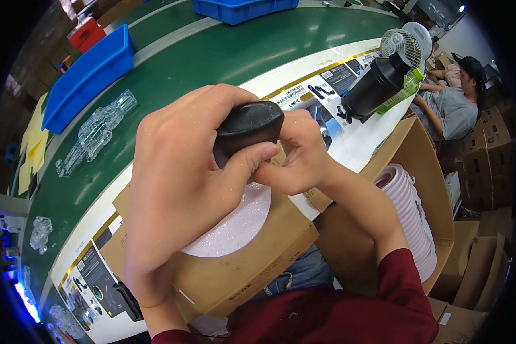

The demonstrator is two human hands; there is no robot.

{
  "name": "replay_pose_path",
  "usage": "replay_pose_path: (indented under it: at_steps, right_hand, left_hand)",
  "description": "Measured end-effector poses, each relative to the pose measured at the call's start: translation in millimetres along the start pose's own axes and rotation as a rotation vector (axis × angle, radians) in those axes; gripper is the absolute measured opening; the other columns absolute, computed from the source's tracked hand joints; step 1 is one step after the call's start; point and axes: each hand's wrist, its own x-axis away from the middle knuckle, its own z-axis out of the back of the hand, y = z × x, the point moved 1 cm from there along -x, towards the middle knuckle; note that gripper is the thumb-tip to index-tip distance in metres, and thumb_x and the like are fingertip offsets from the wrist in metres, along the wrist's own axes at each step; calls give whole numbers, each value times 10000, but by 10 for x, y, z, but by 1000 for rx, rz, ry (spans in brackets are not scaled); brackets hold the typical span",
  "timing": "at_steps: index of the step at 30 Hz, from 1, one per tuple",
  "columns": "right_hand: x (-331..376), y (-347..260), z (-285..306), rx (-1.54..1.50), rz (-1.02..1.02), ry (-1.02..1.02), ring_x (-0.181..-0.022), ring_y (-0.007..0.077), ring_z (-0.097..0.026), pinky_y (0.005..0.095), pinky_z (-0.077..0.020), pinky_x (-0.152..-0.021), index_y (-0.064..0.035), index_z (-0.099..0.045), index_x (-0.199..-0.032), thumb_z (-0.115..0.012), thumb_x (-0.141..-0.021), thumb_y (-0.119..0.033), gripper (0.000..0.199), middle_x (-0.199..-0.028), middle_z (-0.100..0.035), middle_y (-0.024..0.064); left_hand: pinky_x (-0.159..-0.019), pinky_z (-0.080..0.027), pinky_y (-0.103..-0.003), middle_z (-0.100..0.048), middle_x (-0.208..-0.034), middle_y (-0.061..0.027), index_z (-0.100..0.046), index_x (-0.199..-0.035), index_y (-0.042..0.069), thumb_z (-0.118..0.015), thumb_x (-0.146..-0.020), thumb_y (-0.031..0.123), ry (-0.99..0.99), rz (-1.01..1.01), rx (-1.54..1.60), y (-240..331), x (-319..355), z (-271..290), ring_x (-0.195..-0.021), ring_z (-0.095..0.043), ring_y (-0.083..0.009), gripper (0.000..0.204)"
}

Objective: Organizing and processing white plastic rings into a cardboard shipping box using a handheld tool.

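My left hand [178, 178] is wrapped around a black rounded plastic part [247, 129], held up close above a brown cardboard box [252, 269]. My right hand [298, 155] pinches at the underside of that same part, fingertips meeting my left thumb. A white foam disc [235, 229] lies on the box just below both hands. Much of the black part is hidden behind my fingers.
A green conveyor belt [200, 57] runs behind, with clear plastic trays [97, 135] on it and blue bins [86, 77] beyond. A black jug and small white fan [384, 80] stand at right. An open carton holds stacked white discs [413, 223]. Another person [453, 103] sits far right.
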Motion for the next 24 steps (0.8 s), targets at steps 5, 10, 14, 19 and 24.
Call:
replay_pose_path:
  at_steps: [5,10,14,19,24]
  right_hand:
    - [-11,3,-15,-32,-3,-8,-760,165,-676,281,-520,-693,14,-706,-963,-723,-716,-20,250,-866,-716,102]
    - [4,11,-30,-49,-32,20,-741,233,-692,311,-526,-671,-14,-697,-971,-755,-712,-69,271,-833,-709,122]
    - [-18,3,-21,-16,-4,10,-733,235,-691,312,-526,-672,-15,-700,-978,-751,-718,-66,269,-827,-711,121]
    - [1,0,-20,-44,-60,18,-722,222,-692,308,-526,-673,-12,-700,-998,-761,-728,-77,284,-813,-710,122]
    - [-31,5,1,-9,23,72,-719,222,-688,304,-526,-671,-6,-699,-1007,-778,-738,-94,295,-818,-709,129]
  left_hand:
    - [-693,-518,-261,-694,-819,-106,-663,-952,-14,-803,-671,36,13,8,27,6,4,0,-748,-675,-178,318]
    - [-692,-521,-255,-698,-815,-100,-669,-950,-17,-793,-681,29,5,39,65,-17,-1,-18,-747,-676,-161,300]
    - [-695,-524,-253,-700,-811,-95,-674,-956,-21,-789,-685,24,-7,72,71,-16,1,-9,-751,-679,-154,298]
    - [-710,-530,-252,-701,-814,-90,-677,-972,-21,-787,-705,30,-19,76,64,-40,-6,-10,-764,-680,-144,294]
    - [-724,-542,-254,-700,-815,-71,-667,-994,-33,-755,-735,0,-42,179,227,9,11,65,-766,-680,-136,276]
